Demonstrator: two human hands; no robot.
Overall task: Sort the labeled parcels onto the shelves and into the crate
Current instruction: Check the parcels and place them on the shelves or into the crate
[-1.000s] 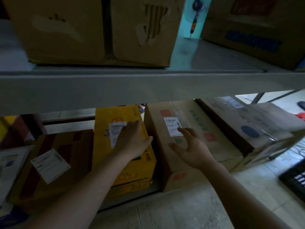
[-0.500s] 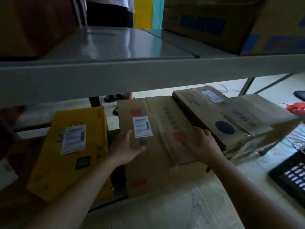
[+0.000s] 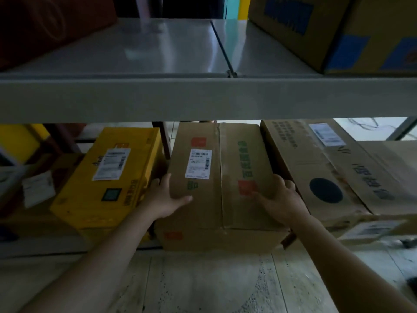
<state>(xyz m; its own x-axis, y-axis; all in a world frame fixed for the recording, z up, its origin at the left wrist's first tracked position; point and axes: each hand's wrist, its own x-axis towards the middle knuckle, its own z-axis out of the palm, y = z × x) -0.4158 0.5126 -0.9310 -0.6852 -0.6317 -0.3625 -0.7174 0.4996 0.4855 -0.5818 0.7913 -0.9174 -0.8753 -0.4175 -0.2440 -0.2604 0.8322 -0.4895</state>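
Observation:
A brown cardboard parcel (image 3: 228,199) with a white label and red squares stands under the grey shelf (image 3: 203,98), at the middle of the lower level. My left hand (image 3: 165,197) grips its left side, thumb lying across the top. My right hand (image 3: 282,199) grips its right side, fingers curled over the top edge and into the gap beside the neighbouring box. A yellow labeled parcel (image 3: 112,177) stands just left of it, and a long brown labeled box (image 3: 327,172) lies to its right.
The grey shelf above holds a bare metal surface in its middle, a brown box with blue print (image 3: 338,30) at the right and a dark reddish box (image 3: 45,26) at the left. More labeled parcels (image 3: 38,188) lie at far left. Pale tiled floor (image 3: 214,283) lies in front.
My left hand left the yellow parcel and moved to the brown parcel's left side. My right hand came down onto its right side. The view shifted right and closer.

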